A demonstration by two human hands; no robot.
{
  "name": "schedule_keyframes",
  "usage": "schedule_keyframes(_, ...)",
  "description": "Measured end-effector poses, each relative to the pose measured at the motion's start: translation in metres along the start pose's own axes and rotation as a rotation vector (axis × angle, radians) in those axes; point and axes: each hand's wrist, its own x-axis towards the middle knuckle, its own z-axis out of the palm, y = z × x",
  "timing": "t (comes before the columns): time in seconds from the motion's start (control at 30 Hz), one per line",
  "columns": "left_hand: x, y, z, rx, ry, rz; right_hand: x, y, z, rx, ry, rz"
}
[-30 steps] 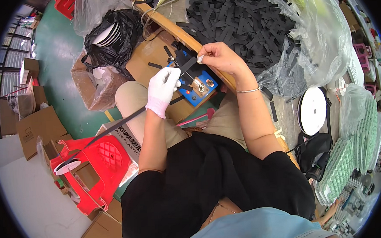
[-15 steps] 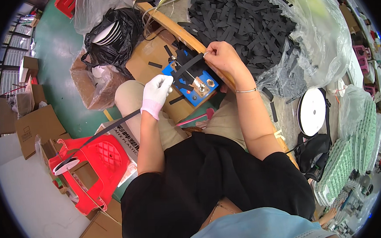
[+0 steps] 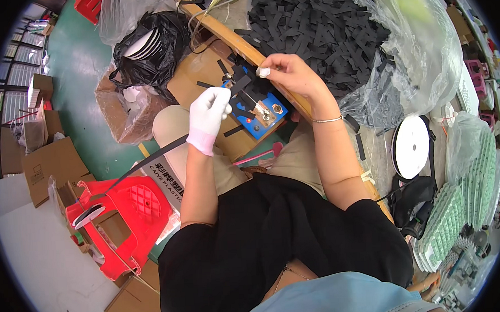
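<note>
My left hand (image 3: 209,114), in a white glove with a pink cuff, is closed on a black strap (image 3: 159,153). The strap runs back to a white reel (image 3: 89,216) at the red stool. Its free end sticks out past my fingers over a small blue machine (image 3: 258,127) with a metal rod and wooden blocks. My right hand (image 3: 294,77) is bare except for a white wrap at a fingertip. It hovers by the wooden table edge, apart from the strap's end, with thumb and forefinger parted and nothing visible between them.
Cut black strap pieces (image 3: 317,34) lie heaped on plastic sheeting beyond the wooden edge (image 3: 229,35). A red stool (image 3: 145,204) stands at left. Farther off are a black bag (image 3: 167,39) of white reels and a plastic-lined carton (image 3: 114,109). Green trays (image 3: 453,202) stand at right.
My right hand has let go of the strap's end, its fingers parting. My left hand has moved slightly up, still gripping the strap; its free end is now shorter.
</note>
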Motion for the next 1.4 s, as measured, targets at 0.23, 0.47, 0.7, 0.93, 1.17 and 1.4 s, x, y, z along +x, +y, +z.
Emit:
schedule_keyframes(0.23,0.008,-0.001,0.017,0.094,-0.015,-0.019,-0.002,0.002,0.002,0.102,-0.090,0.048)
schedule_keyframes(0.47,0.001,-0.012,-0.004,0.182,-0.081,-0.077,0.000,0.002,-0.002,-0.347,0.139,0.118)
schedule_keyframes(0.7,-0.001,-0.022,-0.017,0.240,-0.072,-0.108,0.002,0.001,0.003,-0.499,0.207,0.133)
schedule_keyframes(0.93,0.003,-0.027,-0.012,0.434,-0.007,-0.077,0.002,0.001,0.005,-0.514,0.223,0.126)
schedule_keyframes(1.17,-0.006,-0.003,-0.015,0.059,-0.056,-0.041,0.002,0.006,0.002,-0.379,0.252,0.036)
schedule_keyframes(1.4,0.006,0.006,0.009,0.048,-0.049,-0.017,-0.004,-0.011,0.003,0.144,-0.062,0.065)
